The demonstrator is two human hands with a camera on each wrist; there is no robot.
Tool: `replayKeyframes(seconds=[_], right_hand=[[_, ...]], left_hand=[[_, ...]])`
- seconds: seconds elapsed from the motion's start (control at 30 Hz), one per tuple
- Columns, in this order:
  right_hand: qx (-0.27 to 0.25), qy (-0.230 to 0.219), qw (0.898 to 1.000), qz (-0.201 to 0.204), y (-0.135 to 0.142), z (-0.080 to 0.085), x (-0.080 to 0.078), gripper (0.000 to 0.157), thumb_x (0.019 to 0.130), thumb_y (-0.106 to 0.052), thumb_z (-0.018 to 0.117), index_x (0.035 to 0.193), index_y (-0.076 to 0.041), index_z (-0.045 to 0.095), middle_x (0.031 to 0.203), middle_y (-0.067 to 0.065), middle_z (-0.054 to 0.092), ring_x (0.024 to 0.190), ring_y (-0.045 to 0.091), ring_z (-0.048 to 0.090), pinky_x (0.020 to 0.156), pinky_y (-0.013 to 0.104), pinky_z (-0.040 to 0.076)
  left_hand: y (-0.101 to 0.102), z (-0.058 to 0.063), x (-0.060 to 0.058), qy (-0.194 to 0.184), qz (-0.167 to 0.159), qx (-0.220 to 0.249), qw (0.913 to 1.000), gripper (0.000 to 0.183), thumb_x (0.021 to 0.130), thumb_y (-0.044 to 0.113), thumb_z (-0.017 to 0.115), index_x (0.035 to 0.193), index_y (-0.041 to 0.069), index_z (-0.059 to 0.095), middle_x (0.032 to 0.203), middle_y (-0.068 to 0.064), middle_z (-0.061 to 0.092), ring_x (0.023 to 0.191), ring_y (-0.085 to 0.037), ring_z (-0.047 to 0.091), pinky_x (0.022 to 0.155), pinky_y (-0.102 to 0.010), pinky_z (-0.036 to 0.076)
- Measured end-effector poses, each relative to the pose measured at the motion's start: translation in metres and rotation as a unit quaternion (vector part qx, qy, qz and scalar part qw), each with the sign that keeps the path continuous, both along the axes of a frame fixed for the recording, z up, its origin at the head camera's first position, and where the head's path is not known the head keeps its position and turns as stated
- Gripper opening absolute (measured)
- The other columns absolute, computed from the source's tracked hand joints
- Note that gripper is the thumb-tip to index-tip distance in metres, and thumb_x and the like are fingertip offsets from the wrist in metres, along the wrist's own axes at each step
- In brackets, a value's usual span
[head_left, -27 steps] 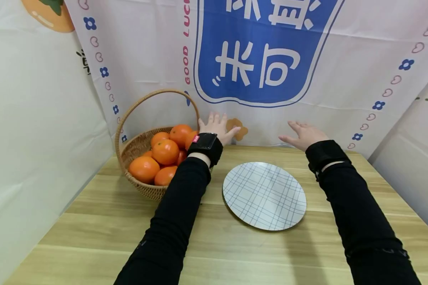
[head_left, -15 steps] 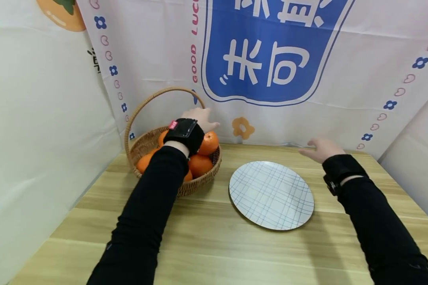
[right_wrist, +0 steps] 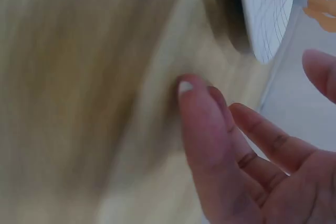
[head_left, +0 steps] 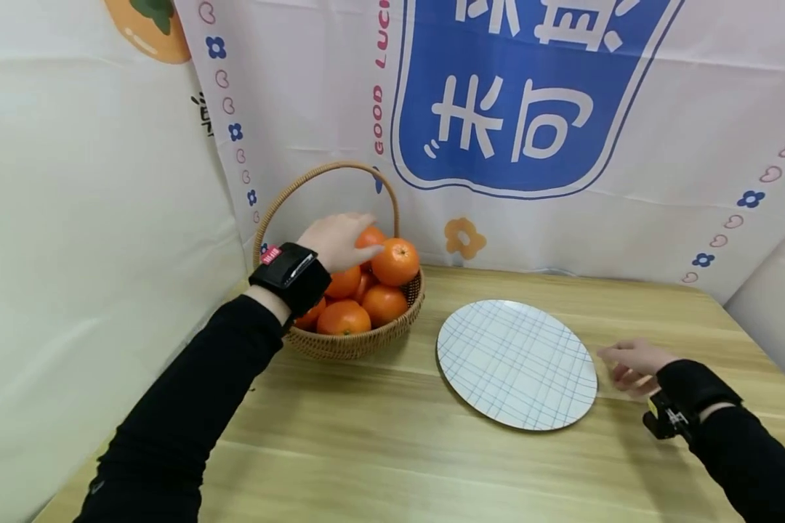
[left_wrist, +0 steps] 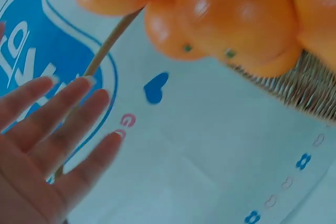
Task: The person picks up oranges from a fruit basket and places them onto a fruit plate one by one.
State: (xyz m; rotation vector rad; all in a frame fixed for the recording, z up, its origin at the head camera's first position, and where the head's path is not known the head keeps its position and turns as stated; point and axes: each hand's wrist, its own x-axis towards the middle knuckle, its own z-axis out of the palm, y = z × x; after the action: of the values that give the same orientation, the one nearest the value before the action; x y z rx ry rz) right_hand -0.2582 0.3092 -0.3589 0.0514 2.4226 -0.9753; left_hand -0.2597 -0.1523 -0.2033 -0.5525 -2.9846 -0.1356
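My left hand hovers over a wicker basket heaped with several oranges, at the left in the head view. Its fingers are straight in the left wrist view, below the oranges there, with nothing in them. Part of the fruit is hidden behind this hand and wrist. Right of the basket lies a round white plate with a thin blue grid pattern. Close to its right edge, my right hand is held low above the table, fingers loosely bent and holding nothing.
A tall arched handle rises over the basket. The wooden table ends at a white printed cloth hanging behind. Another pale cloth closes the left side.
The left hand has drawn left and back over the oranges, uncovering those at the right. The right hand has come lower and nearer, to beside the plate. The head view has shifted left.
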Motion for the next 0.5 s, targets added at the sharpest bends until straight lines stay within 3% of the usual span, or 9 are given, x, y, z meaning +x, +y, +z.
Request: replayKeyframes(seconds=[0.1, 0.23, 0.37, 0.5], right_hand=[[-0.036, -0.006, 0.999, -0.019, -0.001, -0.011, -0.001, 0.062, 0.087, -0.042, 0.041, 0.122, 0.008, 0.03, 0.081, 0.007, 0.052, 0.066, 0.013, 0.056, 0.06, 0.032, 0.05], [-0.055, -0.009, 0.998, -0.034, -0.01, -0.018, -0.003, 0.064, 0.085, -0.043, 0.043, 0.125, 0.005, 0.029, 0.08, 0.006, 0.051, 0.068, 0.013, 0.055, 0.061, 0.032, 0.05], [-0.057, -0.006, 0.997, -0.042, -0.02, -0.02, -0.004, 0.062, 0.085, -0.043, 0.044, 0.123, 0.005, 0.031, 0.085, 0.01, 0.053, 0.07, 0.015, 0.055, 0.06, 0.033, 0.051], [-0.087, -0.008, 0.994, -0.06, -0.022, -0.026, -0.004, 0.044, 0.088, -0.031, 0.043, 0.114, 0.003, 0.033, 0.078, 0.007, 0.055, 0.065, 0.015, 0.057, 0.057, 0.031, 0.051]], left_hand=[[0.005, -0.013, -0.008, 0.004, -0.029, 0.039, 0.9988, 0.056, 0.085, 0.037, 0.048, 0.131, 0.01, 0.033, 0.134, -0.012, 0.037, 0.123, -0.026, 0.033, 0.102, -0.04, 0.026], [0.016, -0.029, -0.02, -0.024, -0.062, 0.076, 0.9949, 0.062, 0.083, 0.035, 0.051, 0.134, 0.011, 0.026, 0.136, -0.012, 0.031, 0.125, -0.026, 0.029, 0.103, -0.038, 0.024], [0.025, -0.035, -0.031, -0.05, -0.062, 0.08, 0.9936, 0.071, 0.079, 0.034, 0.057, 0.136, 0.013, 0.022, 0.137, -0.012, 0.029, 0.124, -0.025, 0.031, 0.101, -0.037, 0.027], [0.029, -0.037, -0.038, -0.07, -0.057, 0.087, 0.9922, 0.076, 0.074, 0.028, 0.063, 0.136, 0.012, 0.022, 0.136, -0.015, 0.03, 0.122, -0.027, 0.033, 0.1, -0.037, 0.029]])
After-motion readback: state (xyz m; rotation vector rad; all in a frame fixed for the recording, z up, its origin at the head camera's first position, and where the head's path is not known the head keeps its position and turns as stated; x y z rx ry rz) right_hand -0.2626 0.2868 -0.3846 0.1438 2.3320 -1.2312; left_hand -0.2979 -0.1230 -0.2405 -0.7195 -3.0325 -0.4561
